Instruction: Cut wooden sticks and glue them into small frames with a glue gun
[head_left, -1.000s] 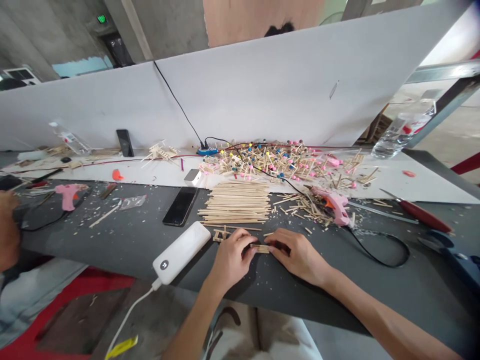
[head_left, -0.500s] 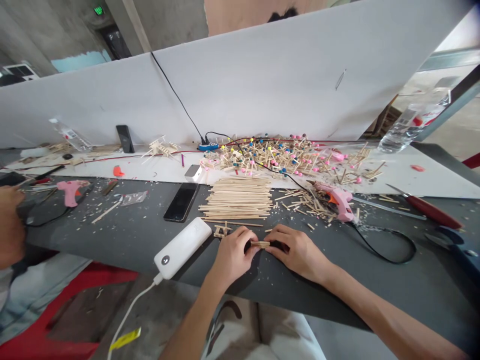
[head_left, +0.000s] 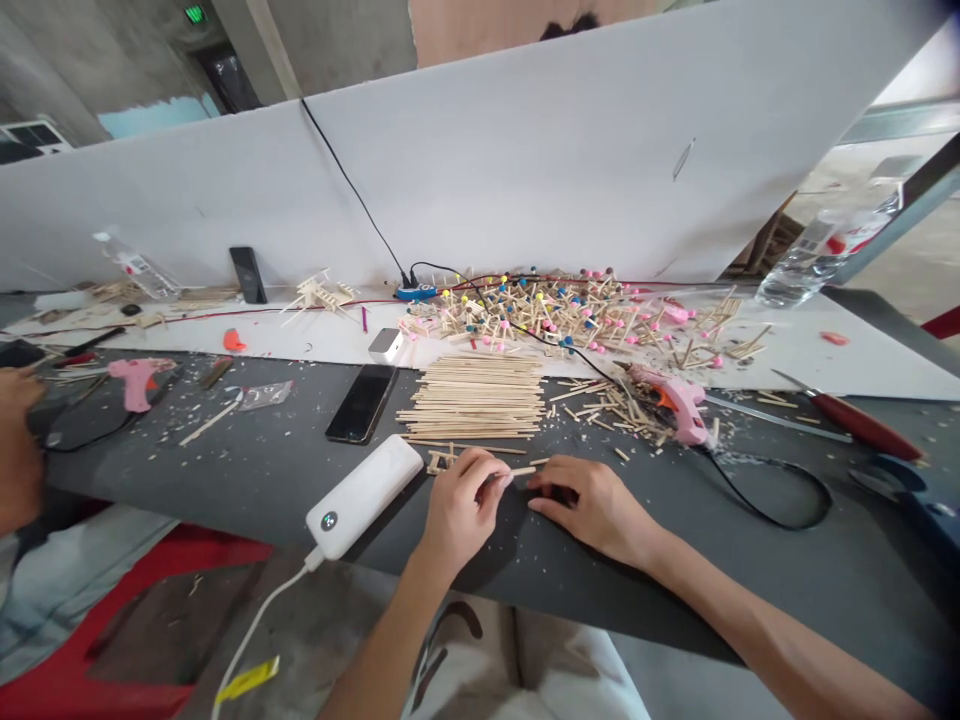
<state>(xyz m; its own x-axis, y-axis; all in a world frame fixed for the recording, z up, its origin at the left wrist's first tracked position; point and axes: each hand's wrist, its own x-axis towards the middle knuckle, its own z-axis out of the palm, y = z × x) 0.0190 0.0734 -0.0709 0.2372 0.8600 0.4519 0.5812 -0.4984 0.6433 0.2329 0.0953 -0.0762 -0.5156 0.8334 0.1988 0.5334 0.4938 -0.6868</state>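
Observation:
My left hand [head_left: 459, 500] pinches a short wooden stick [head_left: 522, 471] by its end, just above the dark grey table [head_left: 247, 470]. My right hand [head_left: 585, 500] rests beside it with curled fingers pressed on the table; whatever lies under them is hidden. A tiny stick frame [head_left: 440, 461] sits just left of my left thumb. Behind the hands a neat stack of long wooden sticks [head_left: 474, 398] lies flat. Farther back is a heap of sticks with coloured bead heads [head_left: 559, 318].
A white power bank [head_left: 364, 495] with a cable lies near the front edge, a black phone [head_left: 361, 402] behind it. A pink glue gun [head_left: 671, 402] with a black cord lies right, red-handled scissors [head_left: 851, 421] beyond. Another person's hand [head_left: 16, 450] is at the far left.
My left hand has lifted a single stick off the small bundle that both hands held together. My right hand has slid slightly down and stayed on the table.

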